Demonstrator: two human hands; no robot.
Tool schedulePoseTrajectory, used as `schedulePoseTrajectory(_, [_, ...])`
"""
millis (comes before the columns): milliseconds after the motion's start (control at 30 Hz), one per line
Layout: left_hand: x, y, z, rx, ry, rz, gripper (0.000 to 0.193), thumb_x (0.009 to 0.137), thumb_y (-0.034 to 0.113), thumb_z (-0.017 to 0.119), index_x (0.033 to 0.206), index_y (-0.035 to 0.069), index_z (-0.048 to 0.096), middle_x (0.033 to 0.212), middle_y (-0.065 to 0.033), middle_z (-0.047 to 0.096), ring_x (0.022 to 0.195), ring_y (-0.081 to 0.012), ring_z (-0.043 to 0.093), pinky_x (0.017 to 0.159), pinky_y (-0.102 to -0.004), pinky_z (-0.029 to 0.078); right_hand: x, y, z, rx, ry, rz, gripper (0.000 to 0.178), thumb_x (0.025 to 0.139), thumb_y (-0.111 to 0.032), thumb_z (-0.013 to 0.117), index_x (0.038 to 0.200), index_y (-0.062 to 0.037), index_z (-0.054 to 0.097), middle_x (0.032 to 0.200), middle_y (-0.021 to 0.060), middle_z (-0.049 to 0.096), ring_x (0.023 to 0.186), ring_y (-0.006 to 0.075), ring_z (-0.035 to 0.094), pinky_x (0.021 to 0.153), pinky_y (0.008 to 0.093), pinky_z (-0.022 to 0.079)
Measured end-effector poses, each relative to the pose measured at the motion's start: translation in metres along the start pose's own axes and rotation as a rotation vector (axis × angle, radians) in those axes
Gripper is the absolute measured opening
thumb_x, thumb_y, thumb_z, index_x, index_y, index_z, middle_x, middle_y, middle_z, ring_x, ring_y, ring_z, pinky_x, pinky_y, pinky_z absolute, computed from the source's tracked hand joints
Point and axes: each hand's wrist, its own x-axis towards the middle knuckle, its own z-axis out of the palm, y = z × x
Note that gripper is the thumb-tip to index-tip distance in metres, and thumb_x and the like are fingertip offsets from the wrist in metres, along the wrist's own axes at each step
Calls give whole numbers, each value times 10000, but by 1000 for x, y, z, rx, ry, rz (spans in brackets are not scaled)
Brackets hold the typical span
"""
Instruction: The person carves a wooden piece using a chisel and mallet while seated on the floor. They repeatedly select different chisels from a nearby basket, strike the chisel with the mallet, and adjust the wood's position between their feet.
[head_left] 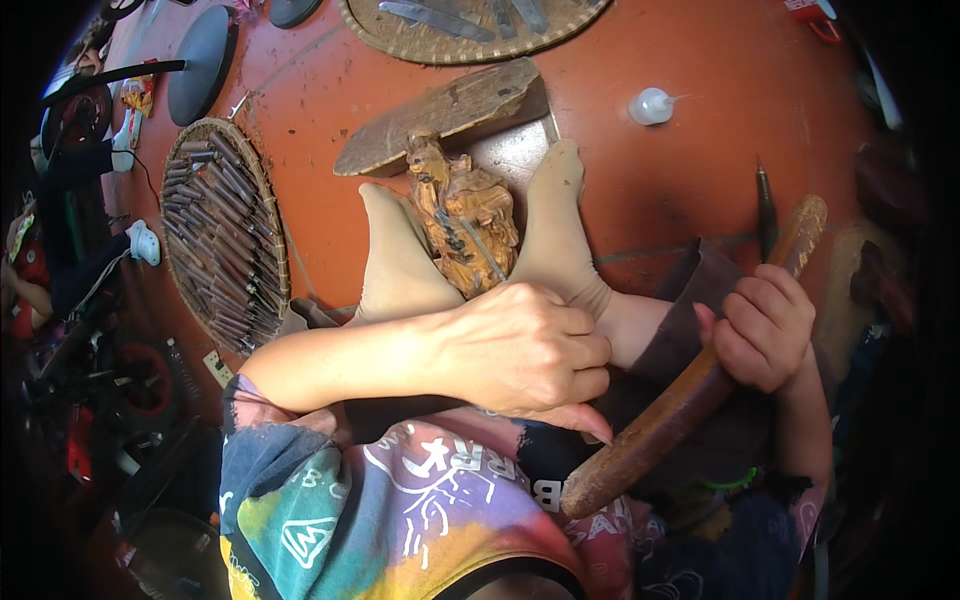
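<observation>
The left forearm (350,362) crosses in front of the body from the left, nearly level, wrist almost straight; the left hand (535,350) is curled in a fist — back upward, thumb stretched down and to the right; the right forearm (805,430) rises steeply; the right hand (762,330) is clenched, fingers wrapped round, thumb leftward — the two hands apart.

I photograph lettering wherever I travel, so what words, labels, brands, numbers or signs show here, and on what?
Tie-dyed multicoloured fabric shirt: white printed letters and doodles, partly broken by folds; I won't copy the wording.
Small shiny red-and-yellow packet: any print is too small and blurred to read.
Brown carved wooden figure, curved brown wooden club and small whitish plastic bottle: no lettering visible.
</observation>
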Motion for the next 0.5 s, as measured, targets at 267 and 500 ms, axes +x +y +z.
schedulePoseTrajectory(267, [-7, -32, 7, -103, 16, 42, 466, 768, 486, 752, 603, 144, 482, 645, 19, 429, 557, -131, 499, 437, -266, 372, 4, 13, 18, 77, -48, 76, 243, 557, 15, 724, 704, -48, 541, 608, 37, 467, 536, 209, 499, 493, 328, 411])
schedulePoseTrajectory(500, [-14, -43, 5, -109, 112, 86, 437, 816, 420, 714, 569, 130, 499, 596, 13, 451, 539, -158, 516, 462, -292, 394, 1, 19, 25, 164, -82, 92, 218, 505, -23, 699, 678, -38, 569, 613, 46, 493, 534, 221, 524, 487, 339, 406])
